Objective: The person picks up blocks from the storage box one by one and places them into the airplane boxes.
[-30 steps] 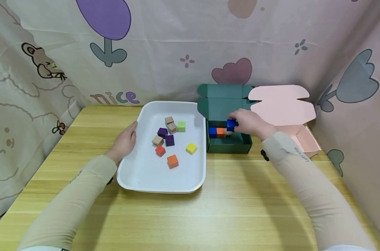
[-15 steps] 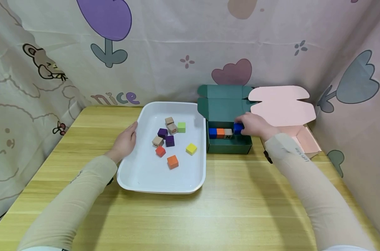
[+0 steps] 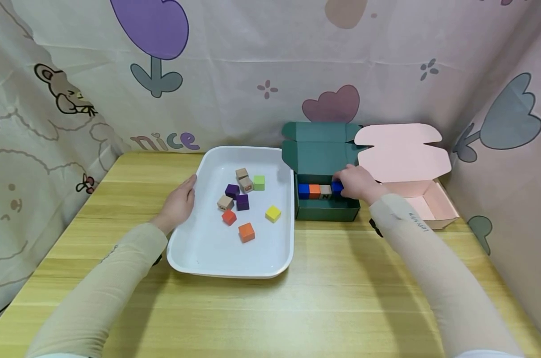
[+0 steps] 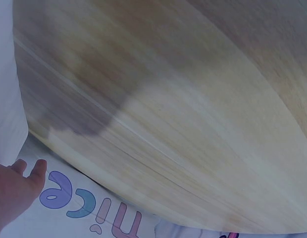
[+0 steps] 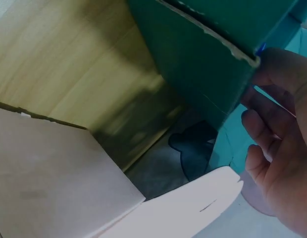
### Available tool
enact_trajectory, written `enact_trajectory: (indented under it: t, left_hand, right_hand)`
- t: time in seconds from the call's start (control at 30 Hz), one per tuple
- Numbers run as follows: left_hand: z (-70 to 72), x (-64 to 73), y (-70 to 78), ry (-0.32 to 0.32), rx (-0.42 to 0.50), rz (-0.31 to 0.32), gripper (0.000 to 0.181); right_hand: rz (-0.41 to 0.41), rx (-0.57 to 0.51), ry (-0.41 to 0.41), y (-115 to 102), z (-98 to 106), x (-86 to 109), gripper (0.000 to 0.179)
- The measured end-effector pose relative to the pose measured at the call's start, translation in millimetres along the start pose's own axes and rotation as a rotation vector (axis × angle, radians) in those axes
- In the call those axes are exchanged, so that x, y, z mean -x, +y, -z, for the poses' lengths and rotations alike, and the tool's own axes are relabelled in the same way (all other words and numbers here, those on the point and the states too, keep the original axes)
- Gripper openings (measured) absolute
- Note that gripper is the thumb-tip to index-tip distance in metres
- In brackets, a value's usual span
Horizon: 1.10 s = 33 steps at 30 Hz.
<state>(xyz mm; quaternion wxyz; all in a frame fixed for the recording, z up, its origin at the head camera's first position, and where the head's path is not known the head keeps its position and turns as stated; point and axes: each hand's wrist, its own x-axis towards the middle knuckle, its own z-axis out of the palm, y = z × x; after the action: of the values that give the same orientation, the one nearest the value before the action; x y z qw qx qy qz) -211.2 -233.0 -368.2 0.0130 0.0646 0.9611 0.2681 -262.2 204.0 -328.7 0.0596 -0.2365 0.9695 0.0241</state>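
Observation:
My right hand reaches into the open green box, its fingers pinching a blue cube at the end of a row. In that row, from the left, lie another blue cube, an orange cube and a wooden cube with an N. In the right wrist view the box wall hides most of the pinched cube. My left hand rests against the left side of the white tray, fingers extended along its outer wall. The left wrist view shows only some fingertips by the tray.
The tray bears several loose cubes: wooden, purple, a light green one, a yellow one, a red one and an orange one. An open pink box stands right of the green box. A printed curtain hangs behind the wooden table.
The blue cube in my right hand has moved right and down into the green box, then slightly left towards the wooden N cube. My left hand stays at the tray.

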Motion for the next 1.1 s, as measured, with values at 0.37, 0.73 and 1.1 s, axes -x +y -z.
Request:
enact_trajectory:
  t: [0.37,0.73,1.1]
  left_hand:
    - [0.1,0.9,0.1,-0.005,0.006,0.005,0.049]
    - [1.8,1.3,2.5,-0.005,0.011,0.000,0.049]
    - [1.8,2.5,3.3,-0.007,0.009,0.009,0.049]
  right_hand:
    - [-0.015,0.032,-0.013,0.3,-13.3,-4.5,0.031]
    - [-0.032,0.041,0.009,-0.4,-20.3,-4.8,0.030]
    - [0.008,0.057,0.083,1.0,-25.6,-0.8,0.027]
